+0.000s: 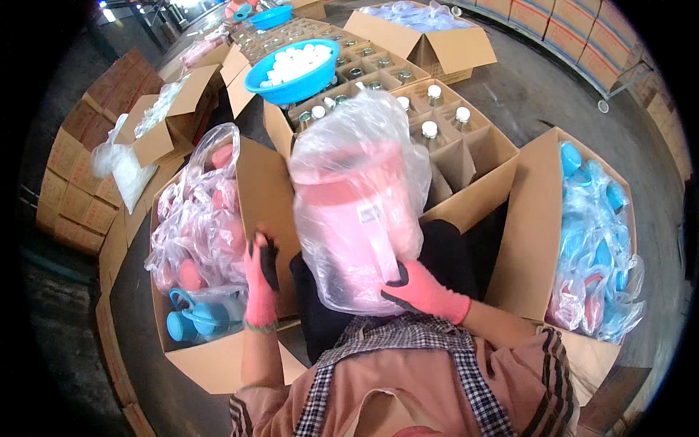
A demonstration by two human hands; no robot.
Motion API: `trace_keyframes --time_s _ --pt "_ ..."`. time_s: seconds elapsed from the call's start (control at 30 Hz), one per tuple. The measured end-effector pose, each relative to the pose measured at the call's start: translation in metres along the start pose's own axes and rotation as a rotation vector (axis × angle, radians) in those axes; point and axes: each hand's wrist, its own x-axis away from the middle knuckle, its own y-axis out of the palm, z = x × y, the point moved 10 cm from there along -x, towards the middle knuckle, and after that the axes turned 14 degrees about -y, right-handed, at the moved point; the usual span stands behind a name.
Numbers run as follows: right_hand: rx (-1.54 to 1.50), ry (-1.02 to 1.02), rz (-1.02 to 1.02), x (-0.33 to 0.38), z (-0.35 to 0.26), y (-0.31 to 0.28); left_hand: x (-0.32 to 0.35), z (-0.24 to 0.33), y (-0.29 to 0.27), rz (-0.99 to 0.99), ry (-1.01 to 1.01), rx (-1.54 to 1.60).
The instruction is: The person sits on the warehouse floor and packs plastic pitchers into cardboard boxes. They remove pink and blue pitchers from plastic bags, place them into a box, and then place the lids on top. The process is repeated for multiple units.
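A pink plastic pitcher (342, 218) in a clear plastic bag stands upright over my lap, a small white label on its side. My right hand (429, 288), in a pink and black glove, is closed round the lower part of its handle through the bag. My left hand (261, 280), gloved alike, is raised beside the inner flap of the left carton, fingers pointing up and nothing seen in them. In that carton (273, 197) lie bagged pink lids (226, 237) and two blue ones near its front.
Ahead, a divided carton (466, 207) holds glass bottles with white caps (429, 130). A blue basin (291, 91) of white caps sits on the cartons. At right stands a carton (520, 233) of bagged blue pieces (601, 251). Farther back are stacked cartons (568, 36) on a wheeled cart.
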Motion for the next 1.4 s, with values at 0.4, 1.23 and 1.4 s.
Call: trace_keyframes --time_s 0.4,1.23,1.4 --pt "0.098 -0.2 0.636 0.037 -0.066 -0.134 0.075 -0.048 0.182 -0.506 0.071 -0.664" --pt "-1.423 -0.225 0.633 0.07 0.08 -0.111 0.137 0.044 0.231 -1.294 -0.658 -0.708" --pt "-0.748 -0.159 0.669 0.105 0.105 -0.119 0.155 0.01 0.22 -1.094 0.125 -0.89"
